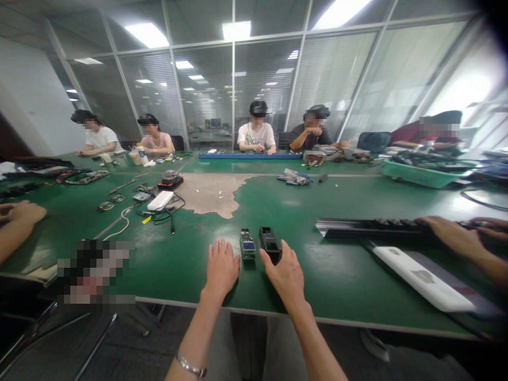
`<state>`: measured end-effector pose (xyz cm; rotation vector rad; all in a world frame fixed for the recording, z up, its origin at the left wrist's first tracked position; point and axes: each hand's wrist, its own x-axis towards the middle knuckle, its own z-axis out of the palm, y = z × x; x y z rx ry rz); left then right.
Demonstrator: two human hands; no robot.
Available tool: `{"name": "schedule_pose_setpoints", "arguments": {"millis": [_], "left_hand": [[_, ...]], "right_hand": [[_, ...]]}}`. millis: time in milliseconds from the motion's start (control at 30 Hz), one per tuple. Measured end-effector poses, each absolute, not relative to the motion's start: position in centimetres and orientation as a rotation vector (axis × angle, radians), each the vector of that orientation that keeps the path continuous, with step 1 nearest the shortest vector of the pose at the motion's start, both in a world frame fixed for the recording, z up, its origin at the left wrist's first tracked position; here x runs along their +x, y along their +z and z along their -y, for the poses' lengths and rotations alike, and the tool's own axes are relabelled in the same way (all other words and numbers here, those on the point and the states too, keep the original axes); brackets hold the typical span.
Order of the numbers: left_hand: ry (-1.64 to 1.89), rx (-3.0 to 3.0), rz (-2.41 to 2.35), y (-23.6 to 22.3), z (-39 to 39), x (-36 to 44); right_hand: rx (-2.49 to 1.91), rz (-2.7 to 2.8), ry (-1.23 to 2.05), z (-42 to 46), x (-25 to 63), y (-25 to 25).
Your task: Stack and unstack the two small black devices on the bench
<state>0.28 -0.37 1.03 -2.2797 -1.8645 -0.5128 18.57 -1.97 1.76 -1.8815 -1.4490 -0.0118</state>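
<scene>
My left hand [221, 267] lies flat on the green table, its fingers stretched forward and nothing held. Just right of it is a small green circuit board [248, 254] with a little display screen [249, 245]. A black plastic device housing [268, 237] with cut-out openings sits beside the board, a narrow gap between them. My right hand [286, 270] has its thumb at the near left of the housing and its fingers along the right side, gripping its near end. The hand partly hides that end.
A white power bank [161, 200] with cables lies ahead to the left. At right are a black metal rail [357, 228] under another person's hand [452, 238] and a long white device [424, 280]. A green basket [420, 174] stands far right. Several people sit opposite.
</scene>
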Motion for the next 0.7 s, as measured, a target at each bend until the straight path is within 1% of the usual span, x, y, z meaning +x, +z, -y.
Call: {"name": "schedule_pose_setpoints", "arguments": {"millis": [167,367,533,700], "left_hand": [[-0.521,-2.276,1.863,1.0,0.3,0.2],[-0.521,-2.279,1.870,1.0,0.3,0.3],[-0.518,-2.275,1.884,1.1,0.3,0.4],[-0.527,-2.268,1.881,1.0,0.3,0.3]], "right_hand": [[-1.994,1.510,-0.037,1.4,17.9,2.4],[-1.882,1.445,0.009,1.1,17.9,3.2],[-1.739,1.383,-0.011,1.1,16.6,5.6],[-1.755,1.422,0.009,1.0,13.9,7.0]]}}
